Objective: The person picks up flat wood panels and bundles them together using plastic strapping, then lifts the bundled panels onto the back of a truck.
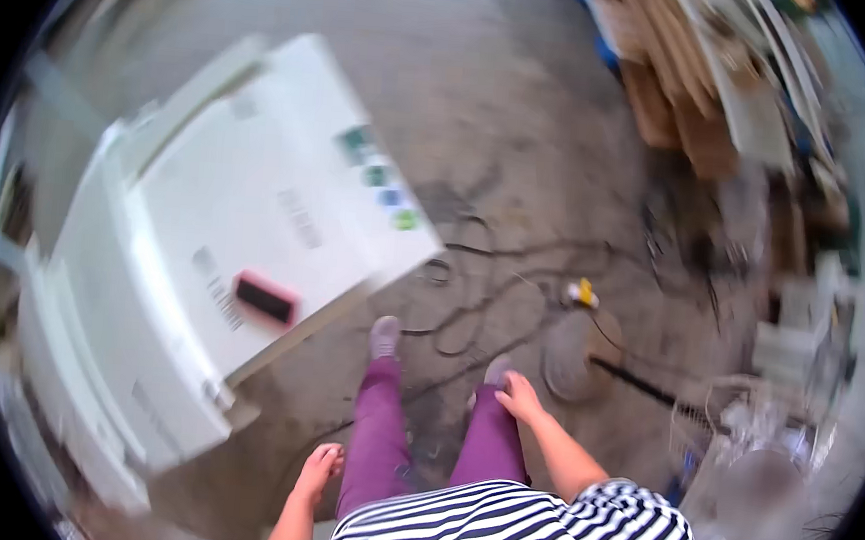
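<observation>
My left hand [320, 463] hangs beside my left thigh with its fingers loosely curled in, and nothing shows in it. In front of my right leg, my right hand [521, 397] has its fingertips slightly apart and holds nothing visible. A large white panelled box [329, 177], like an appliance body, stands to the left with round stickers near its far right edge. On its white top lies a pink-edged object with a black face [266, 300], perhaps a phone or an eraser. Neither hand touches the box. The picture is somewhat blurred.
Dark cables [458, 342] loop over the concrete floor ahead of my feet. A round floor plate [579, 359] and a small yellow-and-white item [582, 293] are to the right. Cardboard and boards [685, 97] pile up at the far right. Plastic-wrapped clutter [766, 444] stands nearer on the right.
</observation>
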`<action>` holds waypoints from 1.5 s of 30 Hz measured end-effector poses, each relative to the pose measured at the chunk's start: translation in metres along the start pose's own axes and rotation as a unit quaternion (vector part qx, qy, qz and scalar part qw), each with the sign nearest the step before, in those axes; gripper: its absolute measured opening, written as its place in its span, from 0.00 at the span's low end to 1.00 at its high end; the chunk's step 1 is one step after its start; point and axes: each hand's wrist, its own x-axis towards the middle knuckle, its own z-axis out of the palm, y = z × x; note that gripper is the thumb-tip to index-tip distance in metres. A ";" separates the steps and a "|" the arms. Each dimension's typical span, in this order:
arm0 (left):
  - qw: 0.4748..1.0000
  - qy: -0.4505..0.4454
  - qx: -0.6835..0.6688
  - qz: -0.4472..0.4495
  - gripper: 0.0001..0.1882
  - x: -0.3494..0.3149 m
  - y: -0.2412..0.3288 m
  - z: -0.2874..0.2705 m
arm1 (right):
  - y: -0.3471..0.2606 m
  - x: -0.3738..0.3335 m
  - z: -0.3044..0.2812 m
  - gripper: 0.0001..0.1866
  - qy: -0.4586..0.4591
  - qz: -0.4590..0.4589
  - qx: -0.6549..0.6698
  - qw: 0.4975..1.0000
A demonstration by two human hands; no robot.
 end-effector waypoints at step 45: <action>0.650 0.574 -0.491 0.088 0.16 -0.245 -0.615 -0.284 | -0.707 -0.378 0.674 0.18 -0.471 -0.512 -0.535 0.478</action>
